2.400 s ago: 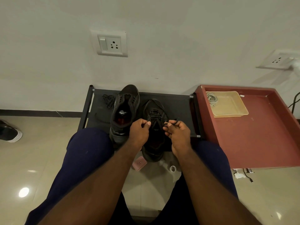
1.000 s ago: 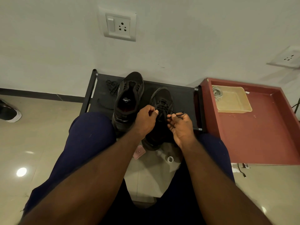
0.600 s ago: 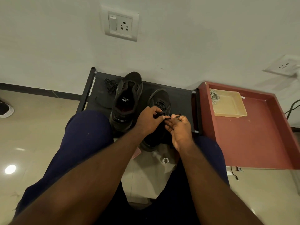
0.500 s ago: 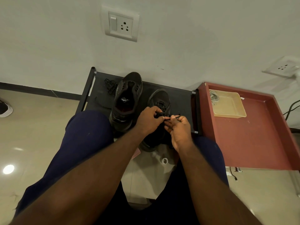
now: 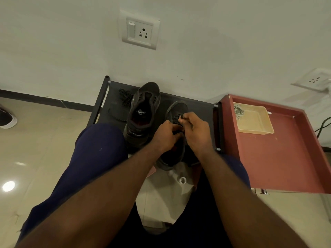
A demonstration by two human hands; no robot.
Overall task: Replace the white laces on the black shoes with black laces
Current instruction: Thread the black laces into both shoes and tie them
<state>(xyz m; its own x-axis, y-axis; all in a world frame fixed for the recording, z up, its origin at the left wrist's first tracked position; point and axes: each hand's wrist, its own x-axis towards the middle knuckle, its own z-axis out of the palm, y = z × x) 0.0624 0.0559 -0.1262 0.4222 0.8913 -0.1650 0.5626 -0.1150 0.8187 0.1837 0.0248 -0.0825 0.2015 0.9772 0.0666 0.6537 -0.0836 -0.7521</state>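
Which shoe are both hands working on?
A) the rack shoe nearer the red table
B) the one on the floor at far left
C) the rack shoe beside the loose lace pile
A: the left hand and right hand both sit over the shoe nearer the red table, fingers curled at its black lace.

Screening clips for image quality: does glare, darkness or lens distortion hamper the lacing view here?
Head view: dim, flat light; the black lace barely separates from the black shoe and rack. Head view: one bright glare spot on the floor tiles, far from the work. Head view: wide-angle bending tilts the wall socket at the frame's right edge; no obvious blur.
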